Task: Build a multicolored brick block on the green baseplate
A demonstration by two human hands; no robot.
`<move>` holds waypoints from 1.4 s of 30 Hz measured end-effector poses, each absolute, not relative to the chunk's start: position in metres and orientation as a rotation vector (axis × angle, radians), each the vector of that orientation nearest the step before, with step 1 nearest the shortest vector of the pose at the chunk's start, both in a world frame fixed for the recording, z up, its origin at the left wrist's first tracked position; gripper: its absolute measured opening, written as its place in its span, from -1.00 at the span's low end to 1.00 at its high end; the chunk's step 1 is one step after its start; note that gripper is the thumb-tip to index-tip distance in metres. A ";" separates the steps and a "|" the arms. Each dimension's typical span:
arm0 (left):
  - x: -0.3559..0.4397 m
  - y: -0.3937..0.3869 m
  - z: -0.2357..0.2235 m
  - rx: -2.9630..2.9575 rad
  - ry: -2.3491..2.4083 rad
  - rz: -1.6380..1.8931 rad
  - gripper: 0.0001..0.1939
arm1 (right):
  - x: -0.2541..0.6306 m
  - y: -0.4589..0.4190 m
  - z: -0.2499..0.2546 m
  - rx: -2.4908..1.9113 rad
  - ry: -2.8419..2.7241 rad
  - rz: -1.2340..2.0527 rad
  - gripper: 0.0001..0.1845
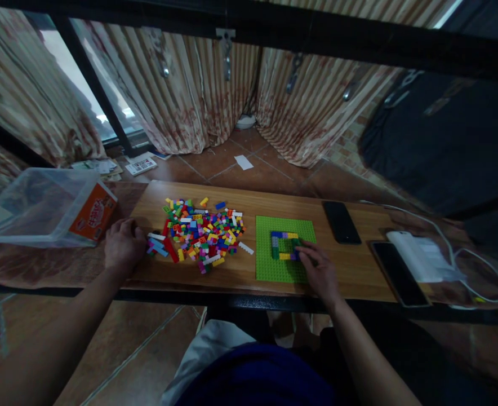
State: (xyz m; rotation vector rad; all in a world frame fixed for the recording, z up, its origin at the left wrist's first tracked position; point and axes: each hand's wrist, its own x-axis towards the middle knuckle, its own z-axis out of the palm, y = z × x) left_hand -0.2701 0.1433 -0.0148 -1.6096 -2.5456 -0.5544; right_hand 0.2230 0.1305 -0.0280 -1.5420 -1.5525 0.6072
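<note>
My right hand (320, 269) is over the right side of a green baseplate (263, 268). Its fingertips are closed at the right side of a small rectangular frame of building bricks (275, 242), on a dark brick partly hidden by the fingers. The frame has blue, yellow, green, grey and purple bricks around an open middle. My left hand (124, 245) rests at the left end of the wooden board, fingers curled in, with nothing visible in it. Just right of it lies a heap of loose, many-coloured building bricks (207, 231).
A clear plastic bin (41, 208) with an orange label stands at the far left. Right of the baseplate lie a black phone (342, 222), a second phone (399, 273) and a white device with cables (418, 256). The wooden board (232, 276) lies along the narrow table.
</note>
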 end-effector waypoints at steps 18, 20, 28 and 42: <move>-0.275 0.144 -0.024 -1.602 -2.521 -0.653 -0.62 | 0.135 0.108 0.006 -1.443 -1.795 0.429 -0.74; -0.275 0.144 -0.024 -1.609 -2.515 -0.651 -0.61 | 0.119 0.110 0.005 -1.428 -1.903 0.404 -0.74; -0.274 0.143 -0.024 -1.589 -2.495 -0.643 -0.59 | 0.088 0.129 -0.006 -1.512 -2.126 0.298 -0.74; -0.275 0.142 -0.024 -1.607 -2.483 -0.636 -0.60 | 0.097 0.121 0.003 -1.472 -1.697 0.735 -0.66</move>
